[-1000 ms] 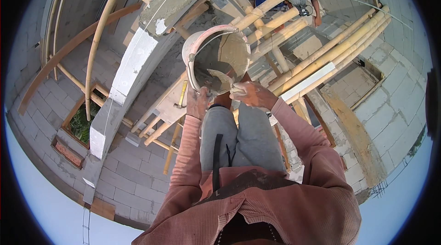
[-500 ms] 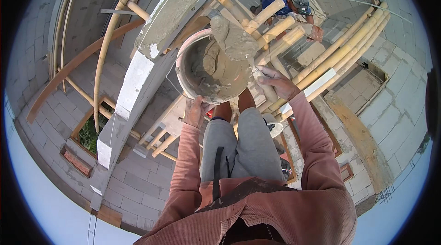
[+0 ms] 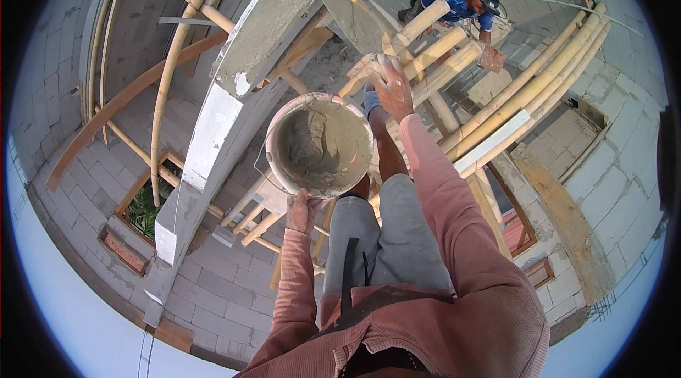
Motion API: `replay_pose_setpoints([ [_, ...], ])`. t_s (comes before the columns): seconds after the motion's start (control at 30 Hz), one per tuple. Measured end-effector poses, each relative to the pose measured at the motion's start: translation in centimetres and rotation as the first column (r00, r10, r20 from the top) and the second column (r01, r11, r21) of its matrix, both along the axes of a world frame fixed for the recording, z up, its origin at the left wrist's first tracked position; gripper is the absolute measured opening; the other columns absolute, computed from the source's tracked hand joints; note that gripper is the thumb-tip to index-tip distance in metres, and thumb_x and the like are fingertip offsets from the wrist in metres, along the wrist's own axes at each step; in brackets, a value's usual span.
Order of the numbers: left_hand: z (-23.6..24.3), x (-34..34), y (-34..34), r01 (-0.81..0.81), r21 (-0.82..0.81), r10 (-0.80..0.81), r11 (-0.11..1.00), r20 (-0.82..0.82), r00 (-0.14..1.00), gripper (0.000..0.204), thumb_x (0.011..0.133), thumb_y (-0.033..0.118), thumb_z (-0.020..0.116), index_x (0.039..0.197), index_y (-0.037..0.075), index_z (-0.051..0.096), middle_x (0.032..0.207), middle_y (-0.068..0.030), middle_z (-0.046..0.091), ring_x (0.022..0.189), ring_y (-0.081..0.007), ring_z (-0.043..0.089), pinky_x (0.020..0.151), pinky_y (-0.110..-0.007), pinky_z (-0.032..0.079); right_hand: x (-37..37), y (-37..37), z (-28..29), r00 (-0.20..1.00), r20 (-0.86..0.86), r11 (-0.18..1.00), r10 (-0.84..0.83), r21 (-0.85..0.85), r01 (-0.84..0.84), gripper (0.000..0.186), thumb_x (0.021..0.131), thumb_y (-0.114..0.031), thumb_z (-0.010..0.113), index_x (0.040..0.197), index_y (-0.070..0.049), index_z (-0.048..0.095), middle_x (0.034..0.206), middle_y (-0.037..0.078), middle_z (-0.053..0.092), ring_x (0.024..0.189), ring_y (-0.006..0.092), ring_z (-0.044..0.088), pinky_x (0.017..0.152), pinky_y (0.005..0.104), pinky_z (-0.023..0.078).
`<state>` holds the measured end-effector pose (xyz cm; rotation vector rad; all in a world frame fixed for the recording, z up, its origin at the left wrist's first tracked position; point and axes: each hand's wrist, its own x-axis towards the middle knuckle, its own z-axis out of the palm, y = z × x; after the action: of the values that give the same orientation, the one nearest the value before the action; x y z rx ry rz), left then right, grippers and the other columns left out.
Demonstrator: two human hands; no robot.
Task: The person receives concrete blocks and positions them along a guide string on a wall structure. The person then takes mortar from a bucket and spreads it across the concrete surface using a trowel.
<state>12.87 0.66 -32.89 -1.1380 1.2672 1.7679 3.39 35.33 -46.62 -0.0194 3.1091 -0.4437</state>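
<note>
My left hand [image 3: 301,212] grips the near rim of a round bucket [image 3: 275,165] and holds it up in front of my legs. Wet grey mortar [image 3: 319,142] lies inside the bucket. Beyond it, my right hand [image 3: 392,86] is closed around a trowel's handle, which the fingers mostly hide. The mortar-smeared trowel blade [image 3: 352,22] reaches up and left to the edge of a concrete beam [image 3: 273,23]. Fresh grey mortar covers the beam's upper stretch, while its lower part is whitish.
Bamboo poles [image 3: 528,101] run across the right side, and more bamboo [image 3: 170,73] stands at left. A co-worker [image 3: 454,3] in blue bends below at upper right, a hand by a reddish block [image 3: 491,59]. Grey block walls [image 3: 227,271] surround the scaffold.
My right hand has swung the trowel up and left from over the bucket to the beam's edge. The mortar heap on the blade no longer shows. The bucket sits slightly lower.
</note>
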Motion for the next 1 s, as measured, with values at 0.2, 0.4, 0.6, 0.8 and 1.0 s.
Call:
replay_pose_setpoints([
  [0.2, 0.0, 0.9, -0.9, -0.068, 0.061, 0.067, 0.996, 0.008, 0.998, 0.027, 0.1, 0.016, 0.058, 0.121, 0.001, 0.052, 0.108, -0.0146, 0.067, 0.096, -0.0342, 0.072, 0.086, -0.052, 0.062, -1.3, 2.5, 5.8, 0.801, 0.567, -0.026, -0.192, -0.819, 0.574, 0.075, 0.096, -0.026, 0.07, 0.152, 0.007, 0.033, 0.131, 0.012, 0.057, 0.115, 0.0164, 0.057, 0.099, 0.0305, 0.047],
  [0.4, -0.1, 0.0, 0.4, -0.059, 0.061, 0.061, 0.996, -0.027, 0.998, 0.031, 0.099, 0.017, 0.063, 0.124, 0.002, 0.053, 0.107, -0.0119, 0.068, 0.097, -0.0323, 0.072, 0.09, -0.052, 0.061, -13.6, 13.7, 6.7, 0.8, 0.236, 0.095, -0.551, -0.935, 0.342, 0.076, 0.093, -0.032, 0.07, 0.151, 0.005, 0.036, 0.13, 0.013, 0.059, 0.115, 0.0208, 0.058, 0.101, 0.0328, 0.046],
  [0.6, -0.8, -0.9, 3.2, -0.056, 0.104, 0.06, 0.993, -0.036, 0.998, 0.038, 0.098, 0.018, 0.063, 0.13, 0.001, 0.051, 0.113, -0.0149, 0.067, 0.099, -0.033, 0.071, 0.089, -0.052, 0.061, -21.4, 18.9, 0.7, 0.765, -0.293, 0.777, -0.573, -0.489, 0.395, 0.058, 0.092, -0.028, 0.066, 0.138, 0.005, 0.05, 0.135, 0.021, 0.054, 0.116, 0.0382, 0.055, 0.106, 0.0449, 0.042],
  [0.8, -0.4, -1.2, 4.7, -0.032, 0.129, 0.034, 0.991, -0.013, 0.999, 0.037, 0.097, 0.014, 0.061, 0.129, 0.0, 0.05, 0.117, -0.0173, 0.066, 0.1, -0.0346, 0.071, 0.088, -0.05, 0.062, -12.4, 11.8, -2.6, 0.802, 0.003, 0.65, -0.597, -0.584, 0.486, 0.052, 0.095, -0.028, 0.063, 0.136, 0.002, 0.053, 0.136, 0.024, 0.051, 0.122, 0.0425, 0.051, 0.107, 0.0471, 0.04],
  [1.0, -0.8, -2.4, 6.6, -0.027, 0.096, 0.023, 0.995, 0.046, 0.999, 0.031, 0.095, 0.006, 0.055, 0.125, 0.003, 0.049, 0.106, -0.0139, 0.065, 0.093, -0.0333, 0.072, 0.084, -0.047, 0.064, -0.3, 9.8, 5.6, 0.806, 0.32, 0.486, -0.498, -0.667, 0.565, 0.061, 0.097, -0.034, 0.063, 0.141, 0.007, 0.05, 0.138, 0.025, 0.052, 0.133, 0.0356, 0.046, 0.111, 0.0404, 0.037],
])
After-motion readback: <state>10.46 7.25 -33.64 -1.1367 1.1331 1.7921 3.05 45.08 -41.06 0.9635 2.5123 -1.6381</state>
